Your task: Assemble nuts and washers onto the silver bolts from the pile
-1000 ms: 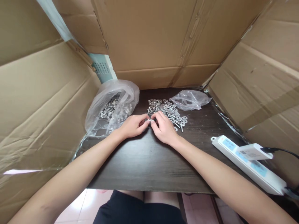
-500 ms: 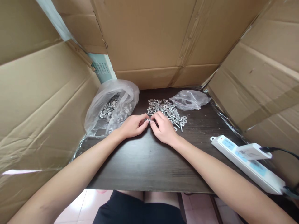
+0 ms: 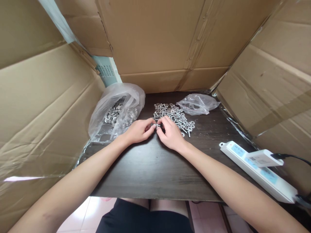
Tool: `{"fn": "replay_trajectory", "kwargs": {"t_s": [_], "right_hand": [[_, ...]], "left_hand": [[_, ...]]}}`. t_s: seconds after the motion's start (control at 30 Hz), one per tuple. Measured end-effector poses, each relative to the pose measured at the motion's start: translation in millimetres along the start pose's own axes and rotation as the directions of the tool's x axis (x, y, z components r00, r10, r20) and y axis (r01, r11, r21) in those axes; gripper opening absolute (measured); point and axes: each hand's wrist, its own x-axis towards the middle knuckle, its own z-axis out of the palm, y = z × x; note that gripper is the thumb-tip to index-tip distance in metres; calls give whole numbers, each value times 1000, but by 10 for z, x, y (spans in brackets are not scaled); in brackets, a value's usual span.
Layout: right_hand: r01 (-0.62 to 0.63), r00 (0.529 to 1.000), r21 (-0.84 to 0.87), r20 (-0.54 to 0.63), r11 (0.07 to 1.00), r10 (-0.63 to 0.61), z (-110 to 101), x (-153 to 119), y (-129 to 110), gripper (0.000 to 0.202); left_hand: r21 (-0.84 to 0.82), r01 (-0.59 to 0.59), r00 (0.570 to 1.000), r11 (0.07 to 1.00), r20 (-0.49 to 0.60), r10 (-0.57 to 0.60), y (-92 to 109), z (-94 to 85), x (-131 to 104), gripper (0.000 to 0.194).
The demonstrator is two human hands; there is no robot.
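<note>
My left hand and my right hand meet above the dark table, thumbs and forefingers pinched. Between the fingertips is a small silver bolt, gripped at its left end by my left hand and at its right end by my right. Whether a nut or washer sits on it is too small to tell. Just beyond my right hand lies a loose pile of bolts, nuts and flat washers, partly hidden by the fingers.
At the left, a clear plastic bag lies open with metal fasteners inside. A crumpled clear bag lies behind the pile. A white power strip with a plugged-in adapter is at the right. Cardboard walls enclose the table.
The fingertips have drawn slightly apart, so more of the bolt shows between them. Both hands otherwise keep their place, and the pile looks the same.
</note>
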Motion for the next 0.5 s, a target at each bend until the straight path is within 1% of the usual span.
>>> {"fn": "replay_trajectory", "kwargs": {"t_s": [0.27,0.5], "right_hand": [[8,999,-12,34,1000,-8,-7,-1,-16,11],[17,999,2,30,1000,-17,0,-1,5,13]], "left_hand": [[-32,0,1000,999,8,0,-14,-2,0,19],[-48,17,1000,999,-7,-18,-32,5,5,17]]}}
